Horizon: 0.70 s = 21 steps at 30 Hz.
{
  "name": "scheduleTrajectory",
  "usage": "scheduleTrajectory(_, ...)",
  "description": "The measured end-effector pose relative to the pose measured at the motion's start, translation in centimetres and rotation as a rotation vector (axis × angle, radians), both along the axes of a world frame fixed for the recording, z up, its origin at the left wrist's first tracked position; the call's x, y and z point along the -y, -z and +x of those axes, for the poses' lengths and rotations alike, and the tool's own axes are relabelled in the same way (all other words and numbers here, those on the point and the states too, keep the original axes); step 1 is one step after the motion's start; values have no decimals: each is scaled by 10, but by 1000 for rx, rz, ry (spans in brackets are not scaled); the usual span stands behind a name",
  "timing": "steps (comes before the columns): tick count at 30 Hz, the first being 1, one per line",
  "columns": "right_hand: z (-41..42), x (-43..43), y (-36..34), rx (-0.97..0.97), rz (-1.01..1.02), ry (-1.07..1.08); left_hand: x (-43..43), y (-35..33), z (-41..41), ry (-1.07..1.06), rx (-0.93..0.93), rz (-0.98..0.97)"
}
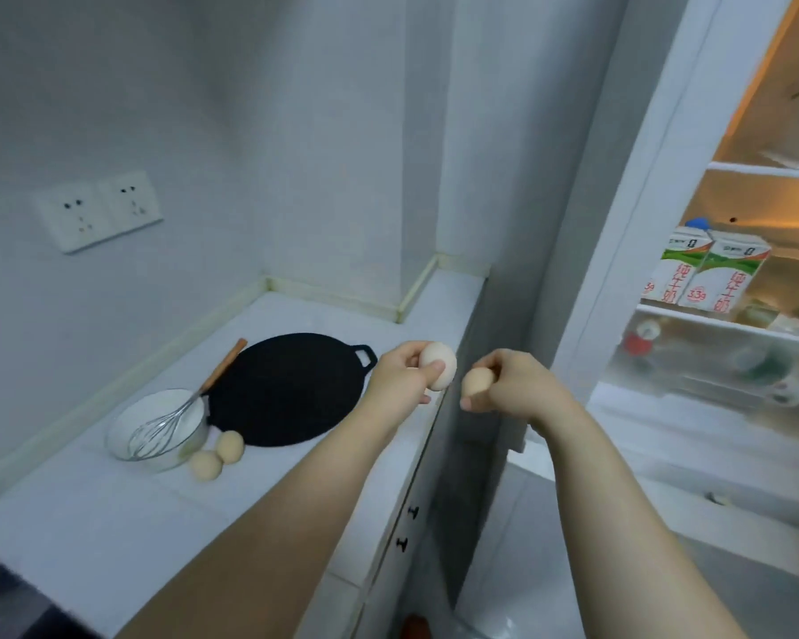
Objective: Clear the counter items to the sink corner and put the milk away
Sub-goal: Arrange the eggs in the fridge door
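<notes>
My left hand (400,375) holds a pale egg (439,364) over the counter's right edge. My right hand (513,385) holds a tan egg (476,381) just beside it, over the gap next to the open fridge. Two more eggs (218,454) lie on the white counter (111,523) by a glass bowl (158,431) of white batter with a whisk (181,417) in it. A black flat pan (287,389) lies behind them. Two milk cartons (706,276) stand on a fridge shelf at right.
The fridge (734,362) stands open at right with lit shelves and a clear drawer below the cartons. A double wall socket (98,209) sits above the counter. Cabinet knobs (409,525) show under the counter edge. The floor is white tile.
</notes>
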State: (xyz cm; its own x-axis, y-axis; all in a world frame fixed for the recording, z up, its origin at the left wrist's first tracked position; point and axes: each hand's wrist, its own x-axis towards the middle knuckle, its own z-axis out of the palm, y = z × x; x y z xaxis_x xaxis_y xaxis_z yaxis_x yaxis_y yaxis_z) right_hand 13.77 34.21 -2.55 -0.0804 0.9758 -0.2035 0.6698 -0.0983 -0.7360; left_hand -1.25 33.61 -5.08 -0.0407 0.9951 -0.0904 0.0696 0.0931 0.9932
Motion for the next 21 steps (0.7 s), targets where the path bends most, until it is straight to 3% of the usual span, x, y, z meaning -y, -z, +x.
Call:
scheduleTrajectory(8, -103, -15, 29, -87, -99, -232, 19, 28, -92, -218, 19, -75)
scheduleTrajectory(21, -232, -30, 103, 110, -190, -451, 38, 109, -197, -486, -160, -301)
